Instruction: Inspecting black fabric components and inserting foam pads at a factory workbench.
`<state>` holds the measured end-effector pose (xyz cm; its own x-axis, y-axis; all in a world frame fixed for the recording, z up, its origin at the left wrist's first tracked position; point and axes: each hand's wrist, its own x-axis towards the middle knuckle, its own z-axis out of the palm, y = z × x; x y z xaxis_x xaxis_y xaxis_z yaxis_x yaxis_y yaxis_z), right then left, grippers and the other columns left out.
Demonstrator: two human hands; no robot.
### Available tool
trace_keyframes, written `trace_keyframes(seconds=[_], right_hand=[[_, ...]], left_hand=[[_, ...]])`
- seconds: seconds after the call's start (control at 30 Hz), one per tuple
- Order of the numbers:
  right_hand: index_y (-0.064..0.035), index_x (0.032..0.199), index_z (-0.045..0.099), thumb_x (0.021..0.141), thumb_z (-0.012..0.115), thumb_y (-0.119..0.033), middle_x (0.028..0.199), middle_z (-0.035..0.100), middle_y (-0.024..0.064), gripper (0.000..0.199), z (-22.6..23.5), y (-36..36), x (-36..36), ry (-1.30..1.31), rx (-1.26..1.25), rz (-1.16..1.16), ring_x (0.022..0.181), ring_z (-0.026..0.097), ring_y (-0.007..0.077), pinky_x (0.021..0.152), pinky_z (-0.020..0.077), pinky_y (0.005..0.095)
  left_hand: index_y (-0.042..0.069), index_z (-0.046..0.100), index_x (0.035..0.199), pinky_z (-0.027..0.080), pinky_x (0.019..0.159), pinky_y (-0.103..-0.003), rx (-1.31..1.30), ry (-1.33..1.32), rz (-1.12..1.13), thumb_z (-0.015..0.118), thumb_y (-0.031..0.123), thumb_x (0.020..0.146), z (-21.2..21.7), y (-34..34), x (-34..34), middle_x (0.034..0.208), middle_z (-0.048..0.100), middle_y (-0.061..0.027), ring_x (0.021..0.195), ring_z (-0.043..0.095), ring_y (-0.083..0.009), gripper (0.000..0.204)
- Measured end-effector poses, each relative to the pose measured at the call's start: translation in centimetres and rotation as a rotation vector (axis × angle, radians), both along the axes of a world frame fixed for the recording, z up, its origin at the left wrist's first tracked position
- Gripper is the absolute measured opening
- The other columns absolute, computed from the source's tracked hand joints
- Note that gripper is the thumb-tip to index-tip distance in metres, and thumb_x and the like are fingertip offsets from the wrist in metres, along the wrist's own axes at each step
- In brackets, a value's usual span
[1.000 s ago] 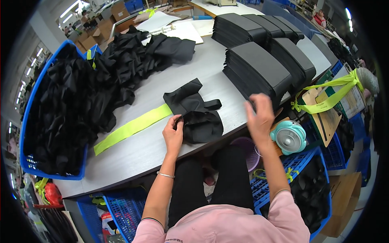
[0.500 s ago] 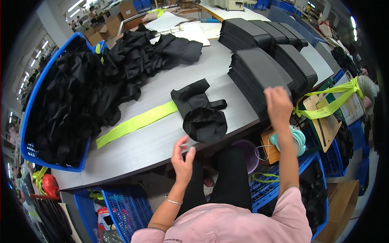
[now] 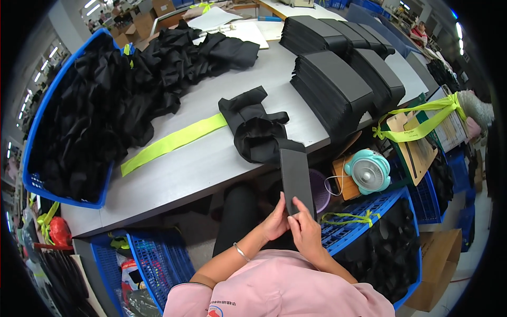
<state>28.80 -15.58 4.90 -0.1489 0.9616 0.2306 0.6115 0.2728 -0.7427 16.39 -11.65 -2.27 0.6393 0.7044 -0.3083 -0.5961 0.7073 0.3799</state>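
Surface (image 3: 211, 169): grey, wide, bending with the lens; far end cut off by the picture's rim.
Blue bin (image 3: 31, 174): at the left, heaped with black fabric (image 3: 79, 116) spilling onto the surface; single pieces impossible to tell apart in the dark mass.
Stacks of black panels (image 3: 338, 84): in rows at the right end of the surface, edges neatly aligned; farthest stacks partly hidden behind the nearer ones.
Yellow-green strip (image 3: 171, 141): flat on the surface, its right end tucked under the black garment (image 3: 259, 132) near the front edge.
Black panel (image 3: 297, 179): flat, oblong, below the front edge of the surface, above the lap; upper end touching or overlapping the black garment, boundary hard to make out, black on black.
Small fan (image 3: 368, 170): pale teal, below the surface at the right, beside a purple tub (image 3: 319, 191) half hidden behind the panel.
Left hand (image 3: 275, 222): closed on the panel's lower left corner, thumb against its face; fingertips hidden behind it.
Right hand (image 3: 306, 232): gripping the panel's lower end, fingers laid on its face; palm out of sight.
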Motion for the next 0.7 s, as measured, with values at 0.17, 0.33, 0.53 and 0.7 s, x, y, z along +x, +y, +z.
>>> trace_keyframes(seconds=[0.17, 0.33, 0.53, 0.7], right_hand=[[0.0012, 0.092, 0.057, 0.095, 0.059, -0.008, 0.132, 0.061, 0.0215, 0.010, 2.1, -2.5, -0.6, 0.303, -0.246, 0.217, 0.082, 0.069, 0.0262, 0.071, 0.0531, 0.0310], [0.0023, 0.085, 0.061, 0.091, 0.063, -0.004, 0.109, 0.069, 0.0155, 0.010, 2.5, -1.9, -1.5, 0.413, -0.123, 0.102, 0.079, 0.067, 0.0200, 0.066, 0.0511, 0.0290], [-0.0010, 0.075, 0.064, 0.080, 0.074, -0.003, 0.098, 0.062, 0.0118, 0.011, 2.1, -0.8, -1.6, 0.200, 0.023, -0.087, 0.068, 0.060, 0.0195, 0.055, 0.0457, 0.0288], [-0.0014, 0.103, 0.063, 0.082, 0.074, -0.009, 0.098, 0.062, 0.0136, 0.025, 1.1, 0.0, -1.4, 0.087, 0.171, -0.091, 0.077, 0.062, 0.0268, 0.067, 0.0491, 0.0364]], left_hand=[[0.007, 0.027, 0.154, 0.039, 0.113, -0.048, 0.262, -0.126, 0.130, 0.054, 0.083, 0.074, 2.1, 0.2, -2.7, 0.156, 0.033, -0.0142, 0.141, 0.039, -0.0342, 0.113], [0.002, 0.032, 0.150, 0.042, 0.110, -0.051, 0.258, -0.155, 0.268, 0.078, 0.053, 0.079, 4.2, 0.6, -5.4, 0.144, 0.049, -0.0189, 0.132, 0.049, -0.0385, 0.099], [-0.001, 0.051, 0.134, 0.049, 0.102, -0.051, 0.128, -0.064, 0.381, 0.073, 0.025, 0.087, 3.9, -0.2, -7.0, 0.118, 0.067, -0.0172, 0.113, 0.063, -0.0385, 0.059], [-0.004, 0.057, 0.123, 0.057, 0.091, -0.046, 0.059, 0.017, 0.393, 0.070, 0.018, 0.088, 4.5, 0.0, -7.0, 0.104, 0.071, -0.0161, 0.098, 0.070, -0.0324, 0.043]])
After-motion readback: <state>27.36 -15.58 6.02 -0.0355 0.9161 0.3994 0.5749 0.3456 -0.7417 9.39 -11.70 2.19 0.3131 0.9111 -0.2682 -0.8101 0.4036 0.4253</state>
